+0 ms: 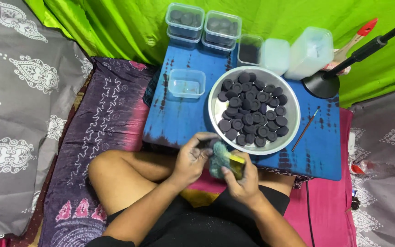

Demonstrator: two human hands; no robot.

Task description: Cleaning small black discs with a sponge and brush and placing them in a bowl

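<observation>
Lidded tubs (pixel 203 25), thin brush (pixel 305 129), lamp base (pixel 322 85).

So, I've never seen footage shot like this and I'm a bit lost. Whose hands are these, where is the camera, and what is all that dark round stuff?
The camera sits on the person's head and looks down, so you see their own crossed legs and bare hands. The left hand pinches a small dark piece, probably one of the discs. The right hand holds a yellow-and-green scrubbing sponge against it. In front is a low board under a blue cloth. On it stands a metal bowl piled with dark round discs, an empty clear tub, lidded tubs of more discs, and a thin paintbrush.
</observation>
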